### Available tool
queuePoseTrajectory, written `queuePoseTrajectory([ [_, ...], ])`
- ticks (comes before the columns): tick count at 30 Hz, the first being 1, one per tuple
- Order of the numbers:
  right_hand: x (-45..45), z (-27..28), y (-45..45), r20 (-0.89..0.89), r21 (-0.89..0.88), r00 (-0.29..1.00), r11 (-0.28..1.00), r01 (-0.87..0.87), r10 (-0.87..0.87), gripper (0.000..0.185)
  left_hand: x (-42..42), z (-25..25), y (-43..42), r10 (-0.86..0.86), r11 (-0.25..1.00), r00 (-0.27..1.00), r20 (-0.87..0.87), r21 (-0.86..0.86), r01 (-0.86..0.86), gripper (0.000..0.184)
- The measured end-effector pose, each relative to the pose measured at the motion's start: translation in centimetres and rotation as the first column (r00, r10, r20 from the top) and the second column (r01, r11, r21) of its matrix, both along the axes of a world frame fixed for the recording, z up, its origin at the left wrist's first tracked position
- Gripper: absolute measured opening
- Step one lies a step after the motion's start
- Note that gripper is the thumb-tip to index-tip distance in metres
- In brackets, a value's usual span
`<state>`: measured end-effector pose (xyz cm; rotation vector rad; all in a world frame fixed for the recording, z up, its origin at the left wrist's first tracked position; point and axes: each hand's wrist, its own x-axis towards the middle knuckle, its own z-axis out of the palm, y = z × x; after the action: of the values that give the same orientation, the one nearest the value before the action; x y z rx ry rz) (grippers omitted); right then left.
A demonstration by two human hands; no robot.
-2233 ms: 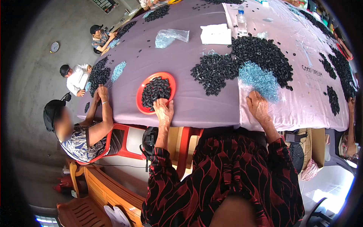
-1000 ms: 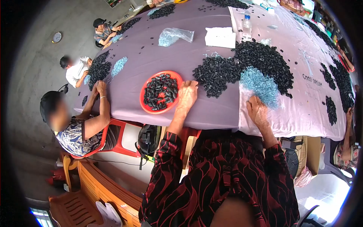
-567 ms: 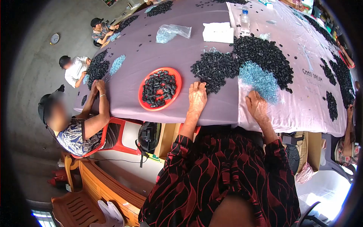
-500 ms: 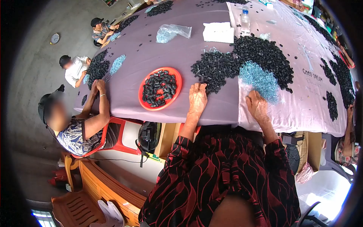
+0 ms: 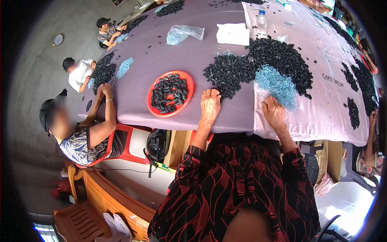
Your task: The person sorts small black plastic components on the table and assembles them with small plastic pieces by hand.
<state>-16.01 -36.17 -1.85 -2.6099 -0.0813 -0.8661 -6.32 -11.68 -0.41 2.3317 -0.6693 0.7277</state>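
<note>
My left hand [image 5: 210, 107] rests on the purple cloth, fingers curled, at the lower left edge of a heap of small black pieces [image 5: 229, 74]. A dark bit shows at its fingertips, too small to name. My right hand [image 5: 275, 113] lies on the pink cloth with its fingers bent together, touching the near edge of a heap of light blue, screw-like pieces [image 5: 278, 86]. Whatever its fingers hold is hidden. Behind the blue heap spreads a larger black heap [image 5: 288, 56]. To the left stands a red plate [image 5: 190, 97] with assembled-looking black pieces in it.
A white paper stack [image 5: 233, 34], a clear bottle [image 5: 261, 24] and a plastic bag [image 5: 183, 34] stand farther back. Seated at the left edge, a person in a patterned shirt [image 5: 86, 141] works at another black heap [image 5: 104, 70]. More people sit beyond and at right.
My hands stay almost in place, with the fingers still curled. The view has shifted very slightly; the heaps and the red plate look the same.
</note>
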Motion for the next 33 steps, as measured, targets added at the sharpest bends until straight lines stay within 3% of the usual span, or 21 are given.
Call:
queuePoseTrajectory([
  [4, 0.07, 0.05, 0.0, 0.01, 0.001, 1.0, 1.0, -0.006, 0.006, 0.015, -0.09, 0.02, 0.08, 0.022, 0.999, 1.0, 0.02, 0.031, -0.022, 0.017],
  [6, 0.06, 0.01, -0.04, 0.02, -0.008, 1.0, 1.0, -0.008, 0.008, 0.015, -0.13, -0.08, 0.11, 0.035, 0.999, 0.999, -0.034, -0.021, -0.036, 0.021],
  [12, 0.06, -0.03, -0.05, -0.008, 0.019, 1.0, 1.0, -0.001, 0.002, 0.015, 0.04, -0.31, 0.08, 0.071, 0.987, 0.997, 0.016, -0.146, -0.068, 0.025],
  [25, 0.04, -0.03, -0.04, 0.005, 0.013, 1.0, 1.0, -0.006, 0.006, 0.015, -0.33, -0.05, 0.18, 0.102, 0.993, 0.994, -0.048, -0.047, -0.104, 0.022],
  [33, 0.01, 0.11, 0.1, 0.022, 0.015, 1.0, 1.0, -0.013, 0.012, 0.015, -0.25, 0.25, 0.25, 0.007, 0.981, 1.0, -0.022, -0.195, -0.011, 0.02],
])
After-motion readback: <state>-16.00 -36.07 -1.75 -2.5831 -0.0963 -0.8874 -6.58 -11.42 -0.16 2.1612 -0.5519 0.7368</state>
